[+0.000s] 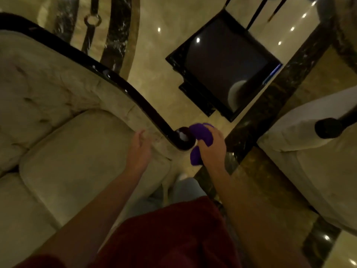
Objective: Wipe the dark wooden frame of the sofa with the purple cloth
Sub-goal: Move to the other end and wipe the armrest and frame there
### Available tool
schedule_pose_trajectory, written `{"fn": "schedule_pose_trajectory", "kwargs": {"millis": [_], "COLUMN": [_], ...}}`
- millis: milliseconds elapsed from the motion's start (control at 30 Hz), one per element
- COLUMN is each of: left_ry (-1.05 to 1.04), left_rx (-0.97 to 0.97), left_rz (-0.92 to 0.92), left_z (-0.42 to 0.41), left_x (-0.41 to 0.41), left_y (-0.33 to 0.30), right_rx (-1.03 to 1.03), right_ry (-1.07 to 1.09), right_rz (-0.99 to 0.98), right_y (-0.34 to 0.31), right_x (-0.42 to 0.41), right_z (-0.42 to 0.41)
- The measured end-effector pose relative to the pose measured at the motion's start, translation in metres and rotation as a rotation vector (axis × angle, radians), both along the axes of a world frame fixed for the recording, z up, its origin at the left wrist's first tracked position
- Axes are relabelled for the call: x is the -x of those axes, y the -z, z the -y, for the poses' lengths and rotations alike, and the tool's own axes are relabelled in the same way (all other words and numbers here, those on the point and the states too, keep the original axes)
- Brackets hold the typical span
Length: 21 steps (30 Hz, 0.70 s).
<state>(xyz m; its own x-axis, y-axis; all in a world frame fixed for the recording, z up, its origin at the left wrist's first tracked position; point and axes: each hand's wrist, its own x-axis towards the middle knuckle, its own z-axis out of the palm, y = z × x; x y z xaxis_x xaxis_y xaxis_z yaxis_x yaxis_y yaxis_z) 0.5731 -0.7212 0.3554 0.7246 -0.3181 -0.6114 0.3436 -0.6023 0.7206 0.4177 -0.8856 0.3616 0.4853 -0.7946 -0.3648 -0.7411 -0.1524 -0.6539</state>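
The sofa's dark wooden frame (119, 82) runs as a glossy curved rail from the upper left down to a rounded scroll end (183, 139) at the armrest. My right hand (211, 149) grips the bunched purple cloth (201, 132) and holds it against the right side of that scroll end. Part of the cloth hangs below my palm. My left hand (139, 147) hovers open, fingers apart, over the cream armrest upholstery just left of the rail's end, holding nothing.
Cream seat cushions (77, 161) fill the left. A black square side table (226, 62) stands on the glossy marble floor beyond the armrest. A second cream sofa with a dark scroll end (326, 128) sits at the right. A dark marble floor band (270, 105) runs between.
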Motion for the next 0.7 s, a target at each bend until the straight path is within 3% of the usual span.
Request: {"fn": "schedule_pose_trajectory", "kwargs": {"millis": [200,400,533,700], "left_ry": [-0.186,-0.267,-0.322,-0.346], "left_rx": [-0.099,-0.107,-0.111,-0.081], "left_rz": [-0.006,0.151,0.298,0.314], "left_z": [0.048,0.084,0.093,0.095], "left_x": [-0.028,-0.025,-0.013,-0.018], "left_y": [0.060,0.115,0.122,0.128], "right_rx": [0.098,0.222,0.404,0.422], "right_ry": [-0.082,-0.335,-0.377,-0.381], "right_rz": [0.064,0.095,0.166,0.118], "right_y": [0.073,0.139,0.148,0.147], "right_x": [-0.045,-0.044,-0.034,-0.041], "right_z": [0.031,0.035,0.032,0.011]}}
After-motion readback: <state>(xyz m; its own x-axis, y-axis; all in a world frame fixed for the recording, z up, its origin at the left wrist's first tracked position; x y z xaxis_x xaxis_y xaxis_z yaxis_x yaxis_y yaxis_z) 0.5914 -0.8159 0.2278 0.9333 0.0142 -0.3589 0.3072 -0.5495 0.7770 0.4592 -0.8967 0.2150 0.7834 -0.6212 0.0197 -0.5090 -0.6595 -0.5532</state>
